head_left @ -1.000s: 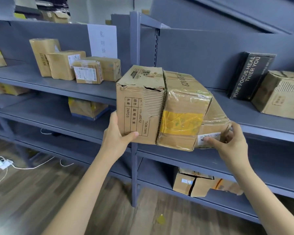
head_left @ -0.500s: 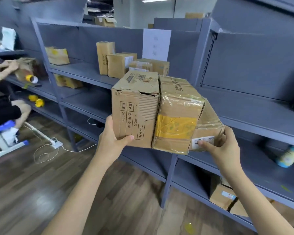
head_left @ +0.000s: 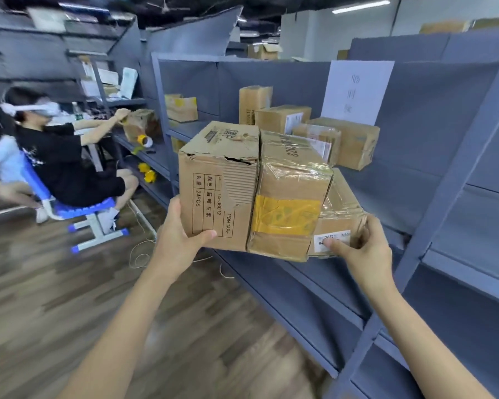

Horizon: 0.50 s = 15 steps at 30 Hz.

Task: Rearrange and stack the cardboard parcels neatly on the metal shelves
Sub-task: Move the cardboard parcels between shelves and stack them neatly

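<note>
Count: 3 parcels in hand, pressed side by side in one row, held in the air in front of the shelves (head_left: 308, 272), about level with the middle tier.

- Torn box (head_left: 218, 188), left end of row: upright, long axis vertical, printed face toward the camera, top edge ripped. Left hand (head_left: 179, 240) holds its lower left corner; thumb across the front face, other fingers behind the box, not visible.
- Taped box (head_left: 288, 197), centre: yellow tape band across the front, clear film on top; long axis runs away from the camera toward the shelf back. Touches the torn box on one side.
- Small box (head_left: 339, 226), right end: lowest of the 3, tilted, white label at front. Right hand (head_left: 363, 249) grips it; thumb on the label, fingers curled round the far right side.

Row as a whole: long axis left-right, roughly parallel to the shelf front.

On the shelf behind: 4 more parcels in a group (head_left: 308, 125), 1 of them upright, and 1 separate parcel (head_left: 182, 108) further left. White sheet (head_left: 357, 90) fixed to the back panel.

Left bkgd: seated person (head_left: 61, 156) on a blue chair (head_left: 81, 214), hands on a parcel there.
</note>
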Motion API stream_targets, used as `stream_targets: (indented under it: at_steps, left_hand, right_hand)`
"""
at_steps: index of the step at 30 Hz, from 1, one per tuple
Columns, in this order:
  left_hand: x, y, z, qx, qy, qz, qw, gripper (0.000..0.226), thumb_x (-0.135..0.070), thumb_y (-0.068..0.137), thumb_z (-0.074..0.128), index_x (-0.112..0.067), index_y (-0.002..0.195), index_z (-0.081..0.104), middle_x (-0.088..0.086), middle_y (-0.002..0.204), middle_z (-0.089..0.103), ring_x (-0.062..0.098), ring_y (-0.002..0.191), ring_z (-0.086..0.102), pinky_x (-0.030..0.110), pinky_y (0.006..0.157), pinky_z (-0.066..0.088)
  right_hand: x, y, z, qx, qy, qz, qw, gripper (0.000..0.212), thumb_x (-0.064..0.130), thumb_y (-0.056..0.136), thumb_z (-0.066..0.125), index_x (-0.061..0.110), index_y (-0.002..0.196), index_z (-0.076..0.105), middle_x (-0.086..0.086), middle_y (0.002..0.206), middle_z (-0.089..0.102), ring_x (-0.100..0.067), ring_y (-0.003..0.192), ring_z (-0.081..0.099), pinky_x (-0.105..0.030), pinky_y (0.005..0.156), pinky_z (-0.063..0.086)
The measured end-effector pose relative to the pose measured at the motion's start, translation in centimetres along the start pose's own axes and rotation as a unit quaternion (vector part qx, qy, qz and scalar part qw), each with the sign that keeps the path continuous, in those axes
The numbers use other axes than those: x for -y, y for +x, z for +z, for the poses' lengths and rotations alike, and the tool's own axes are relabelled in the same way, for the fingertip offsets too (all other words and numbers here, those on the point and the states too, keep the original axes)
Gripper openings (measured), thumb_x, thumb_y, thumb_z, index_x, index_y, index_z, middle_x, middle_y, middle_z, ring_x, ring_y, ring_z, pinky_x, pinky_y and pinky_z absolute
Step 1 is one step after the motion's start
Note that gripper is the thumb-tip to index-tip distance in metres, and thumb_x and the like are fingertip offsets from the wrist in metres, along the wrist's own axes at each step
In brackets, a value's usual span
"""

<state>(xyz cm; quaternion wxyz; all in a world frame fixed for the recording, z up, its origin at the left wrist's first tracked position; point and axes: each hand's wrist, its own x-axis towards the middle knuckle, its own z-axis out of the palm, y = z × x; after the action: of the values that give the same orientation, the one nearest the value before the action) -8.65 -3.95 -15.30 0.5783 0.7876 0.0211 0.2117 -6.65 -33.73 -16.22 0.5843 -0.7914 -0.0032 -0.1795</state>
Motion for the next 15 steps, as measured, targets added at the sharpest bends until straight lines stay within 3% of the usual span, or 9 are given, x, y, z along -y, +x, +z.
stream_targets:
  at_steps: [6, 11, 15]
  left_hand:
    - [2.6, 5.1, -0.7, -0.028, 0.017, -0.004, 0.999, 0.064, -0.001, 0.071, 0.075, -0.026, 0.119, 0.041, -0.009, 0.116, 0.060, 0.013, 0.113, 0.056, 0.046, 0.099, 0.045]
    - [5.0, 9.6, -2.7, -0.030, 0.012, 0.000, 0.999, 0.064, 0.002, 0.071, 0.075, -0.028, 0.117, 0.042, -0.021, 0.107, 0.059, 0.011, 0.109, 0.057, 0.046, 0.097, 0.046]
    - [7.7, 14.2, -6.4, -0.026, 0.003, -0.006, 1.000, 0.066, 0.000, 0.072, 0.074, -0.037, 0.114, 0.041, -0.025, 0.104, 0.060, 0.009, 0.110, 0.057, 0.046, 0.096, 0.047]
  right_hand:
    - [-1.2, 5.6, 4.5, 0.019, 0.007, -0.014, 1.000, 0.049, 0.011, 0.067, 0.083, 0.024, 0.101, 0.050, -0.002, 0.090, 0.065, -0.026, 0.087, 0.060, -0.043, 0.079, 0.050]
    - [-1.9, 8.9, 9.7, 0.024, 0.008, -0.018, 1.000, 0.052, 0.011, 0.066, 0.083, 0.034, 0.100, 0.051, 0.008, 0.094, 0.068, -0.019, 0.089, 0.064, -0.044, 0.084, 0.052]
    - [-1.2, 11.2, 15.9, 0.024, 0.015, -0.015, 0.999, 0.054, 0.017, 0.064, 0.083, 0.028, 0.107, 0.052, 0.009, 0.096, 0.069, -0.019, 0.092, 0.065, -0.051, 0.084, 0.053]
